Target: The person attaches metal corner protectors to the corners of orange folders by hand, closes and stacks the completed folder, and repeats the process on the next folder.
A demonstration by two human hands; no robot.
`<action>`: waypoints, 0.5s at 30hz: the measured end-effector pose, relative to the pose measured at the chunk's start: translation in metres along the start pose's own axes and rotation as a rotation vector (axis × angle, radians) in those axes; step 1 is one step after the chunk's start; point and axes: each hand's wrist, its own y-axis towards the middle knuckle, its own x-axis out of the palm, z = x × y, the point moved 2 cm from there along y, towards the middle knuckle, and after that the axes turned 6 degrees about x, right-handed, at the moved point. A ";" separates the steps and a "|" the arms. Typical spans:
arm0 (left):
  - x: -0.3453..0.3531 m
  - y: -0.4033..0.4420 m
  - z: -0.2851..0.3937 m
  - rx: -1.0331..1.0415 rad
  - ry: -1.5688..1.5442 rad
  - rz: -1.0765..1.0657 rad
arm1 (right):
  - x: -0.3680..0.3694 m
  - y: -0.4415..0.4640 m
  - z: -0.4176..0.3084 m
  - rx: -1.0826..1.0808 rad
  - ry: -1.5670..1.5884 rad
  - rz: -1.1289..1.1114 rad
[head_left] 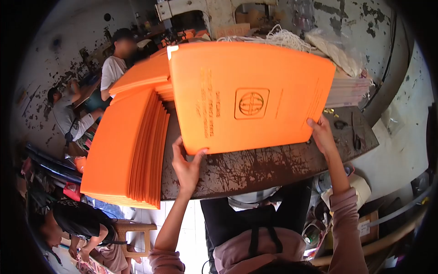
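Note:
An orange folder (pixel 260 98) with dark print and a square emblem is tilted up over the worn brown table (pixel 246 171). My left hand (pixel 188 166) grips its lower left edge, thumb on the front face. At the lower right edge, my right hand (pixel 321 134) holds it with the thumb in front; the other fingers are partly hidden behind. Left of the folder stands a thick stack of orange folders (pixel 123 146), and more orange folders (pixel 141 75) lie behind that stack.
Scissors (pixel 356 137) lie at the table's right. Behind are white cords (pixel 287 39), a bundled stack (pixel 349 91) and a machine (pixel 196 11). Three other people are on the left, one near a plastic stool (pixel 137 226). A cardboard box (pixel 368 226) stands low right.

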 end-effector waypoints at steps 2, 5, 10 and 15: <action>-0.001 0.006 0.003 -0.062 -0.114 0.053 | 0.007 -0.001 0.003 0.011 0.036 -0.007; -0.006 0.021 0.016 -0.060 -0.098 0.071 | 0.022 0.002 0.005 0.039 0.140 0.035; -0.019 0.038 0.038 -0.003 -0.238 0.271 | 0.051 0.016 0.003 0.073 0.338 0.115; -0.029 -0.001 0.046 -0.049 -0.196 0.114 | 0.108 0.049 -0.020 0.073 0.393 0.070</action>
